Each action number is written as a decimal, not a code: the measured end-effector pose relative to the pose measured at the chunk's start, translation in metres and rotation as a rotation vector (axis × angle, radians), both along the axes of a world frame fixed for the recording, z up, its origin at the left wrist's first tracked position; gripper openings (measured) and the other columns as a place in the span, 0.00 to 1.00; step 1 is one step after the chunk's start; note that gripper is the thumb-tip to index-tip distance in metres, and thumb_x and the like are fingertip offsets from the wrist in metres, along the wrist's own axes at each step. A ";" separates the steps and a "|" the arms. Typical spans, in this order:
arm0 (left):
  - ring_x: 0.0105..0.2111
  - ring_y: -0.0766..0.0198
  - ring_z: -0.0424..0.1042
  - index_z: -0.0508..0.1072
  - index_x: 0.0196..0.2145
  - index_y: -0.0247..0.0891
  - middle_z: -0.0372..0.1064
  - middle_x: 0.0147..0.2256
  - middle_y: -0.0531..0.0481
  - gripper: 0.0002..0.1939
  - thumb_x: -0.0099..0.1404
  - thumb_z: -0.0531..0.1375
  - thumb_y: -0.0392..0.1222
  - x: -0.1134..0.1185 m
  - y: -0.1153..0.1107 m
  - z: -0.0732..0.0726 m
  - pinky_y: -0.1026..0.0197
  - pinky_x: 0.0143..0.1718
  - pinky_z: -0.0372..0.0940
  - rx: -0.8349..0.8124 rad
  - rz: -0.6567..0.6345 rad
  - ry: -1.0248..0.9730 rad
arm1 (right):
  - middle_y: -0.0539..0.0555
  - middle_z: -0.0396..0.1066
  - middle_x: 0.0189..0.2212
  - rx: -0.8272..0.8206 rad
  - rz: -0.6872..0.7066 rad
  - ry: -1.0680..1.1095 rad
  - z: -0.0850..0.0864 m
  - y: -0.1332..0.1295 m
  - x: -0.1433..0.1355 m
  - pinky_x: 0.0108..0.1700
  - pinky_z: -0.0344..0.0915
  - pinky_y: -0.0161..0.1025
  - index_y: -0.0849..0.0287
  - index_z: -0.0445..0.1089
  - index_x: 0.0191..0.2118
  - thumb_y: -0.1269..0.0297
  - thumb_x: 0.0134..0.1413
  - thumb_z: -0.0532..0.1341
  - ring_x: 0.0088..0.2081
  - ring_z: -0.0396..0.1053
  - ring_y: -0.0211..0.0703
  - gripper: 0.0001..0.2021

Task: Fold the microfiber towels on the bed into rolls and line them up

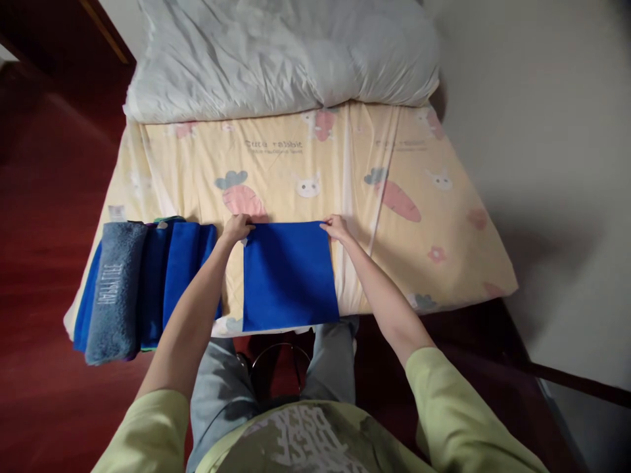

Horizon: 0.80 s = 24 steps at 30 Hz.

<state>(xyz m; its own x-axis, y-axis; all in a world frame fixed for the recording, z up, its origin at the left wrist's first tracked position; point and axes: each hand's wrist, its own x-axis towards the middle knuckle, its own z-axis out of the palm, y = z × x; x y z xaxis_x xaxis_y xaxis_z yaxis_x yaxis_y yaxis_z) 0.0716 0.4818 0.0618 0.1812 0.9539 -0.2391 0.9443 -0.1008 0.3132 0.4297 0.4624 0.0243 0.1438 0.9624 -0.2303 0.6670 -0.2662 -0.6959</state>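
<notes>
Left hand (237, 227), right hand (336, 228) pinch far corners, blue cloth (288, 276)

Royal blue cloth (290, 276); yellow carrot/rabbit print sheet (424, 217); grey-blue towel (114, 295).

Bed (434, 217) is wearing a pale yellow sheet printed with carrots and rabbits. A rumpled white duvet (280, 52) is lying bunched across its far end. At the near left corner, a stack of folded towels (148, 282) is sitting on the sheet, dark blue ones underneath, a grey-blue towel (114, 295) with white lettering lying on top and hanging over the edge. Dark red floor (44, 197) is showing at left, white wall (552, 131) at right. A round, possibly wire object (276, 368) is lying below the bed edge, unclear.
</notes>
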 end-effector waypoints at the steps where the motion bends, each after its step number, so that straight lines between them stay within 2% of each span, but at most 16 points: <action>1: 0.42 0.55 0.73 0.77 0.41 0.36 0.76 0.38 0.44 0.11 0.62 0.59 0.42 0.000 0.002 0.002 0.58 0.44 0.67 0.030 0.028 -0.025 | 0.55 0.76 0.34 0.027 -0.020 -0.004 0.001 0.005 -0.001 0.44 0.71 0.41 0.61 0.74 0.38 0.66 0.51 0.65 0.37 0.74 0.44 0.08; 4: 0.45 0.53 0.72 0.74 0.46 0.34 0.75 0.43 0.40 0.14 0.66 0.54 0.38 0.009 0.000 0.013 0.53 0.47 0.66 0.119 0.119 -0.057 | 0.58 0.76 0.37 0.122 -0.021 -0.057 0.005 0.011 -0.010 0.47 0.70 0.43 0.62 0.73 0.43 0.67 0.56 0.60 0.40 0.73 0.46 0.10; 6: 0.53 0.48 0.68 0.70 0.52 0.31 0.71 0.50 0.35 0.18 0.67 0.51 0.34 0.021 -0.012 0.018 0.47 0.53 0.63 0.218 0.123 -0.021 | 0.61 0.74 0.44 0.209 0.008 -0.137 0.007 0.002 -0.021 0.53 0.67 0.48 0.62 0.71 0.49 0.69 0.60 0.55 0.47 0.71 0.49 0.14; 9: 0.66 0.45 0.50 0.62 0.61 0.31 0.55 0.64 0.34 0.25 0.67 0.50 0.33 0.045 -0.043 0.013 0.38 0.64 0.48 0.360 -0.049 0.002 | 0.64 0.63 0.60 0.363 0.122 -0.267 0.008 -0.028 -0.041 0.65 0.52 0.58 0.61 0.64 0.60 0.69 0.65 0.49 0.63 0.57 0.56 0.21; 11: 0.69 0.47 0.41 0.58 0.64 0.33 0.47 0.68 0.37 0.27 0.70 0.50 0.39 0.057 -0.062 0.000 0.38 0.67 0.40 0.360 -0.174 -0.037 | 0.60 0.53 0.67 0.399 0.269 -0.313 0.005 -0.048 -0.052 0.69 0.42 0.60 0.59 0.57 0.66 0.65 0.67 0.48 0.69 0.46 0.56 0.24; 12: 0.70 0.48 0.39 0.57 0.65 0.34 0.45 0.69 0.39 0.27 0.71 0.49 0.43 0.061 -0.069 -0.007 0.38 0.68 0.37 0.342 -0.192 -0.056 | 0.58 0.49 0.69 0.392 0.339 -0.325 0.003 -0.056 -0.056 0.70 0.39 0.60 0.58 0.54 0.68 0.62 0.68 0.48 0.70 0.43 0.54 0.25; 14: 0.70 0.48 0.36 0.54 0.67 0.34 0.42 0.70 0.39 0.30 0.72 0.47 0.49 0.064 -0.077 -0.020 0.38 0.68 0.35 0.305 -0.144 -0.079 | 0.56 0.45 0.70 0.353 0.405 -0.343 0.000 -0.063 -0.058 0.71 0.35 0.58 0.58 0.50 0.70 0.56 0.69 0.47 0.71 0.40 0.52 0.28; 16: 0.70 0.47 0.32 0.51 0.68 0.33 0.38 0.71 0.39 0.33 0.72 0.47 0.51 0.063 -0.077 -0.028 0.37 0.68 0.33 0.275 -0.057 -0.097 | 0.57 0.43 0.71 0.317 0.387 -0.356 -0.002 -0.063 -0.057 0.71 0.32 0.58 0.60 0.46 0.71 0.52 0.69 0.47 0.71 0.38 0.52 0.31; 19: 0.71 0.47 0.28 0.51 0.69 0.34 0.35 0.71 0.41 0.34 0.72 0.48 0.52 0.062 -0.081 -0.026 0.38 0.69 0.33 0.266 0.033 -0.096 | 0.58 0.40 0.71 0.313 0.335 -0.354 0.004 -0.070 -0.057 0.71 0.28 0.59 0.63 0.42 0.72 0.52 0.69 0.47 0.72 0.34 0.52 0.33; 21: 0.71 0.48 0.28 0.50 0.69 0.34 0.36 0.71 0.42 0.34 0.72 0.48 0.52 0.062 -0.097 -0.020 0.38 0.69 0.34 0.276 0.010 -0.078 | 0.57 0.39 0.72 0.331 0.366 -0.335 0.011 -0.089 -0.061 0.72 0.28 0.58 0.62 0.40 0.72 0.53 0.69 0.47 0.72 0.32 0.51 0.33; 24: 0.71 0.49 0.31 0.50 0.69 0.35 0.39 0.70 0.42 0.32 0.72 0.48 0.50 0.060 -0.143 -0.015 0.39 0.69 0.36 0.251 -0.168 -0.090 | 0.56 0.40 0.71 0.332 0.511 -0.298 0.017 -0.132 -0.066 0.72 0.31 0.57 0.61 0.39 0.72 0.55 0.69 0.48 0.72 0.33 0.50 0.33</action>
<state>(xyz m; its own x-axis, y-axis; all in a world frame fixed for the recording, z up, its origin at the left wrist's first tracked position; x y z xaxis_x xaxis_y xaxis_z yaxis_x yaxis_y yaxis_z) 0.1319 0.3392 0.0465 0.3510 0.9361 0.0242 0.8774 -0.3378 0.3407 0.3641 0.3302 0.0415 -0.3369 0.9391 0.0683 0.8279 0.3300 -0.4535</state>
